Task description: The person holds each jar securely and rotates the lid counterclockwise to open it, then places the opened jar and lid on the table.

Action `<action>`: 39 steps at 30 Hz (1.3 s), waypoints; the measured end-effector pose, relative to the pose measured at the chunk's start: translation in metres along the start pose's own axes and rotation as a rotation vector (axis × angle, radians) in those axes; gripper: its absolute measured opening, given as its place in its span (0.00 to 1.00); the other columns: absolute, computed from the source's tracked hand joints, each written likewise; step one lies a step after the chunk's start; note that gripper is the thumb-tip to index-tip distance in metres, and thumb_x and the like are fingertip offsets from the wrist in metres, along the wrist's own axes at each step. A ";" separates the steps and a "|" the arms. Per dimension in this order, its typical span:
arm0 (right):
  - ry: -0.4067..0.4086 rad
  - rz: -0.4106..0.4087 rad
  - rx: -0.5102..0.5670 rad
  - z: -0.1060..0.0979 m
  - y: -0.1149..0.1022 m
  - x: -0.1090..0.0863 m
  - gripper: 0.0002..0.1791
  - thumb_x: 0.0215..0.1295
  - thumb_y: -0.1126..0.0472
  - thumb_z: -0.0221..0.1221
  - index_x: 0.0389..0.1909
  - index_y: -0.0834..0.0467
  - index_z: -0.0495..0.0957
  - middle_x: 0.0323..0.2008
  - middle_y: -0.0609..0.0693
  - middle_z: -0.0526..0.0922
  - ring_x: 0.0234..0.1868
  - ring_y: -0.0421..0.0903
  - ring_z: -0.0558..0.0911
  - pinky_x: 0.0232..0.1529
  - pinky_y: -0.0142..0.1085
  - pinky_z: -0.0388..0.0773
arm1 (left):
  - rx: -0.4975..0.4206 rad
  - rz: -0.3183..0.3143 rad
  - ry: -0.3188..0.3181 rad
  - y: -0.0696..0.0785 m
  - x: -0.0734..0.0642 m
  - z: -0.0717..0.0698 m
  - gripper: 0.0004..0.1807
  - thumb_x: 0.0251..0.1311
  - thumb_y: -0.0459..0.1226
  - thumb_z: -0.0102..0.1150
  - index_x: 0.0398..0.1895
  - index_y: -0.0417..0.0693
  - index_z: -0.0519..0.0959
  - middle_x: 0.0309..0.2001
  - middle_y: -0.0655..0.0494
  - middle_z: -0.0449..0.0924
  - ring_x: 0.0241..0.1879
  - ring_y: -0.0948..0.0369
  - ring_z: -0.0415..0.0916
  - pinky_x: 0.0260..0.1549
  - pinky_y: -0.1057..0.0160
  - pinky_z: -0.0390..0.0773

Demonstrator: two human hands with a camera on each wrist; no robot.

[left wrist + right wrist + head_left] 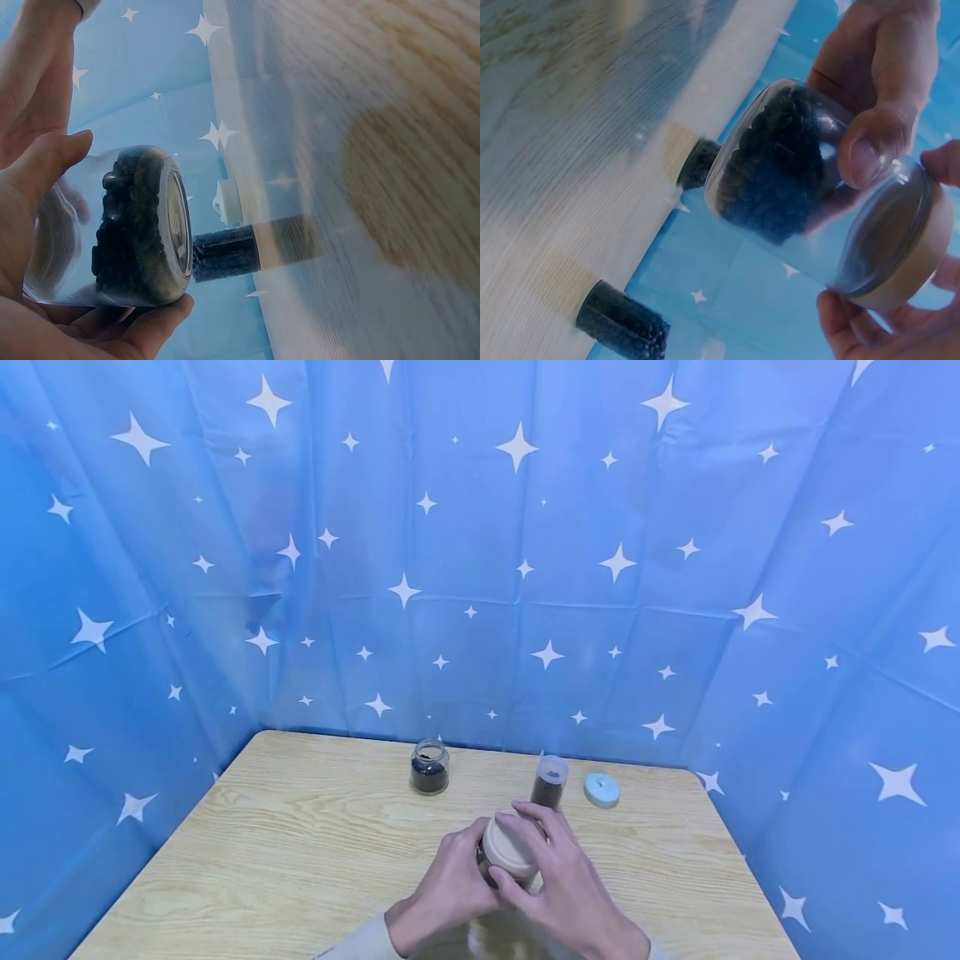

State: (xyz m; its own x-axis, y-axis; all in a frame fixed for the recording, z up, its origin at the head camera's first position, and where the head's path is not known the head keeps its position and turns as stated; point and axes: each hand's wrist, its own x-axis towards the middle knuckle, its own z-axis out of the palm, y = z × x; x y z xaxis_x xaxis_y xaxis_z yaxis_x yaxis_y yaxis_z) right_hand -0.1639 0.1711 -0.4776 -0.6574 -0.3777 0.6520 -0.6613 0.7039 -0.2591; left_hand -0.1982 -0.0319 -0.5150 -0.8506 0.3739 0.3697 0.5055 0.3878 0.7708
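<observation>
My left hand (453,868) grips a clear jar (82,180) round its body, with the thumb on one side and fingers on the other. Dark bean-like pieces (769,161) fill its lower part. A beige lid (510,846) sits on the jar's mouth, and my right hand (562,881) holds it round the rim with curled fingers and thumb. The wrist views show the jar's base raised off the tabletop. Just beyond the right fingers stands a slim clear tube (548,783) with dark contents.
Toward the back of the wooden table (315,827) stands a small uncapped glass jar (430,770), partly filled with dark pieces. A light blue round lid (602,789) lies right of the tube. A blue star-patterned curtain (465,543) encloses the table's back and sides.
</observation>
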 end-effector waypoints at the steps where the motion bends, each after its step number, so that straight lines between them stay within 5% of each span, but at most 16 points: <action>1: 0.003 -0.004 0.000 0.000 0.000 0.000 0.35 0.72 0.48 0.80 0.77 0.45 0.82 0.74 0.50 0.82 0.71 0.52 0.84 0.56 0.50 0.94 | -0.004 0.001 -0.001 0.000 0.000 0.000 0.40 0.43 0.37 0.92 0.64 0.53 0.85 0.50 0.60 0.94 0.48 0.73 0.87 0.49 0.69 0.89; 12: -0.004 -0.014 0.008 0.000 0.003 -0.001 0.35 0.71 0.48 0.81 0.77 0.44 0.82 0.75 0.50 0.82 0.70 0.52 0.86 0.57 0.50 0.94 | 0.040 -0.002 0.005 -0.002 0.000 0.001 0.41 0.41 0.39 0.93 0.64 0.51 0.85 0.50 0.59 0.94 0.49 0.71 0.88 0.50 0.67 0.89; 25: -0.055 -0.036 0.086 -0.002 0.011 0.000 0.37 0.67 0.56 0.81 0.76 0.42 0.82 0.77 0.48 0.81 0.71 0.51 0.86 0.60 0.46 0.93 | -0.013 -0.007 -0.027 -0.004 -0.001 0.001 0.42 0.45 0.41 0.94 0.66 0.52 0.84 0.52 0.58 0.94 0.50 0.72 0.88 0.50 0.69 0.89; 39: -0.173 -0.157 0.190 -0.010 0.025 0.009 0.42 0.55 0.61 0.75 0.75 0.43 0.81 0.78 0.48 0.80 0.74 0.49 0.85 0.68 0.46 0.91 | -0.040 -0.010 -0.034 -0.005 -0.004 0.004 0.40 0.49 0.46 0.94 0.66 0.55 0.84 0.52 0.59 0.94 0.49 0.73 0.87 0.49 0.70 0.88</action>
State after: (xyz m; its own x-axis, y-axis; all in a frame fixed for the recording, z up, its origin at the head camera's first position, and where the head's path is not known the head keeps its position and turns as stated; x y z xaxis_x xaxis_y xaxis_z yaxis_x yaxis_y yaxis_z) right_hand -0.1830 0.1910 -0.4711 -0.5824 -0.5816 0.5679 -0.8051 0.5094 -0.3039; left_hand -0.1968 -0.0325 -0.5227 -0.8500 0.3987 0.3443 0.4898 0.3577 0.7951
